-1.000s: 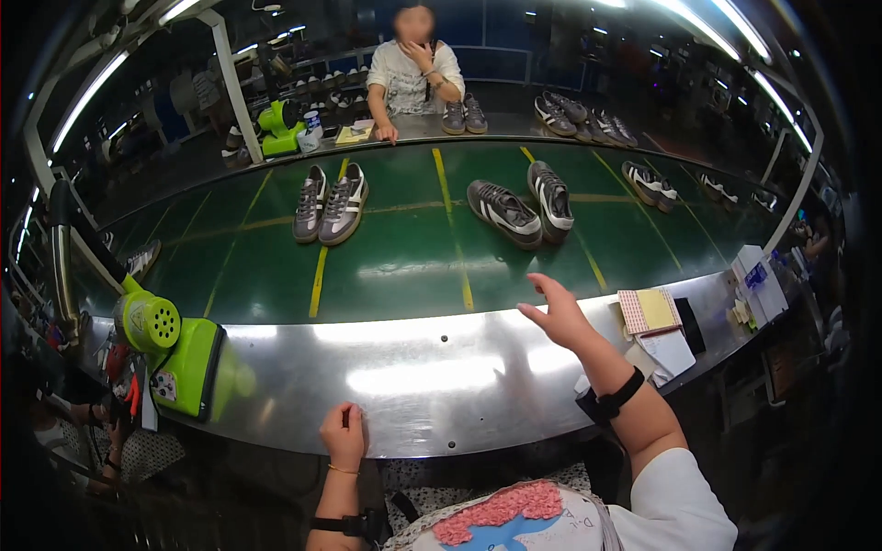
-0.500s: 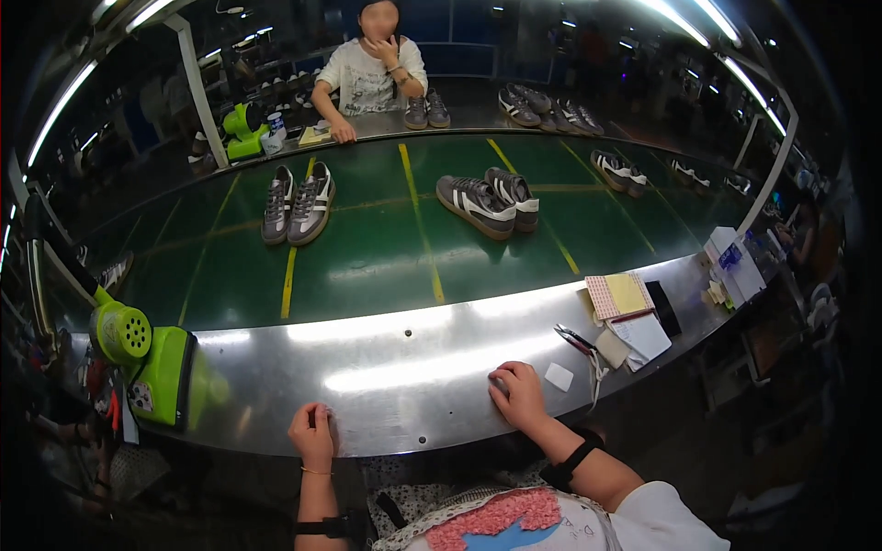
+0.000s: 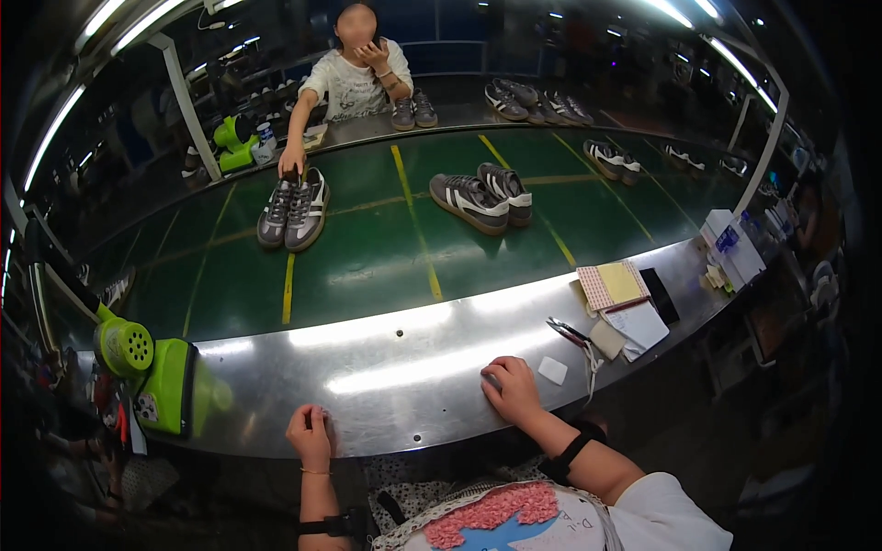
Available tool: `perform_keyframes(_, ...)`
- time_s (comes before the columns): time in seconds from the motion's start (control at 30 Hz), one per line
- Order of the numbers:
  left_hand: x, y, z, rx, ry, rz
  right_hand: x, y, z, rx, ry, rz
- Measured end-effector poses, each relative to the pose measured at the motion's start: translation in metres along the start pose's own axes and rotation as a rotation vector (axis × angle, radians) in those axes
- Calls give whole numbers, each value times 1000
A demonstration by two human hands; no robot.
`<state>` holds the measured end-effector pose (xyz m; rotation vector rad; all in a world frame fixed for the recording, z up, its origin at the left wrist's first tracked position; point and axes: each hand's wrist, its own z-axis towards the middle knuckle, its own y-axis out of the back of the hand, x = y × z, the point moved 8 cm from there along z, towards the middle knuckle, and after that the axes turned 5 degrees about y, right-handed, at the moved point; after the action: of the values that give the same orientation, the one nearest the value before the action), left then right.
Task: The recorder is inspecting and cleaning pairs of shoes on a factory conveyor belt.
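My left hand [image 3: 310, 435] rests at the near edge of the steel table, its fingers curled in and no object showing in them. Farther right, my right hand [image 3: 513, 392] lies on the steel with fingers loosely bent, thumb and forefinger apart, holding nothing. Close beside it is a small white card [image 3: 552, 370]. Past the card lie nippers [image 3: 567, 331] with dark red handles and a pale cord [image 3: 593, 372]. Beyond the table, a pair of grey sneakers with white stripes [image 3: 306, 216] stands on the green belt [image 3: 367, 248]. A co-worker's hand [image 3: 292, 162] touches their heel end.
A second sneaker pair [image 3: 473, 202] sits mid-belt; more pairs stand right and on the far ledge. A lime-green machine [image 3: 165, 386] occupies the table's left end. Notepads [image 3: 614, 286] and a white box [image 3: 733, 246] lie right. The co-worker [image 3: 354, 83] stands across the belt.
The co-worker's arm has stretched forward from the far ledge to the left sneaker pair. My hands have hardly moved; the whole view has shifted slightly.
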<state>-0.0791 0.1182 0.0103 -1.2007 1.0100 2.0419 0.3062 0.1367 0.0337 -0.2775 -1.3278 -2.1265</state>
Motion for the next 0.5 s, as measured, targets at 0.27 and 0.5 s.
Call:
perform_keyframes(0.27, 1, -1, -1, 29, -6, 53, -1, 1, -1, -26, 5, 7)
perform_keyframes(0.5, 6, -1, 0, 4, -43, 101, -2, 2, 1, -41, 7, 35)
